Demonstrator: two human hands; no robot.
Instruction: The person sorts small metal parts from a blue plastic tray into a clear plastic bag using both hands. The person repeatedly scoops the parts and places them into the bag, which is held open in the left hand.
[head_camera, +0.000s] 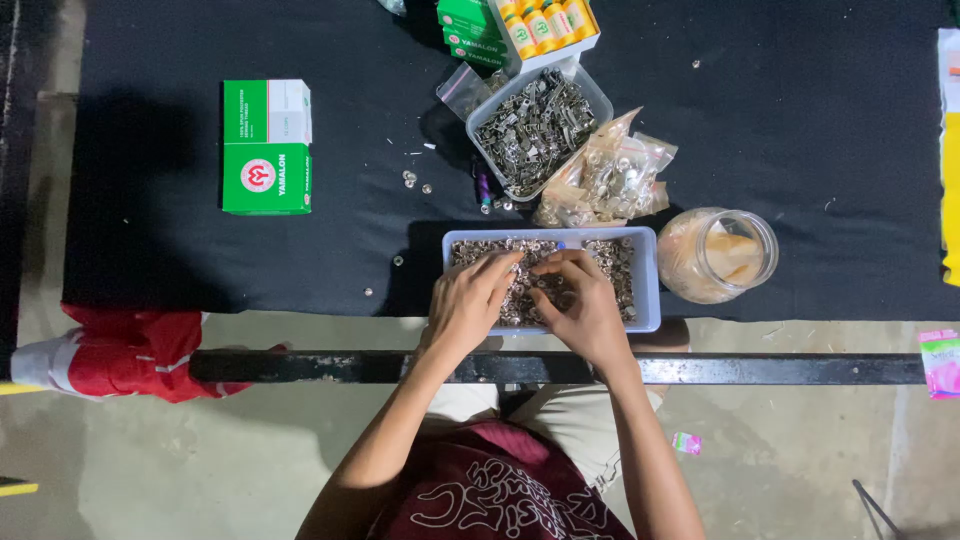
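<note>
Both hands work inside a pale blue rectangular tray (648, 285) that sits at the near edge of the black-covered counter (800, 130). The tray is filled with small silver metal rings (615, 262). The left hand (468, 302) lies palm down with its fingers curled into the rings; the right hand (583, 305) sits just beside it, fingers bent and pinched together over the pieces. Whether either hand actually grips a ring cannot be told, as the fingertips hide it.

At 12 o'clock from the tray stands a clear plastic tub (537, 120) of grey metal clips, with crumpled clear bags (610, 180) of fittings at 1 o'clock. A glass jar (722, 254) lies at 3 o'clock, just beside the tray. A green and white box (266, 146) rests well apart at 10 o'clock.
</note>
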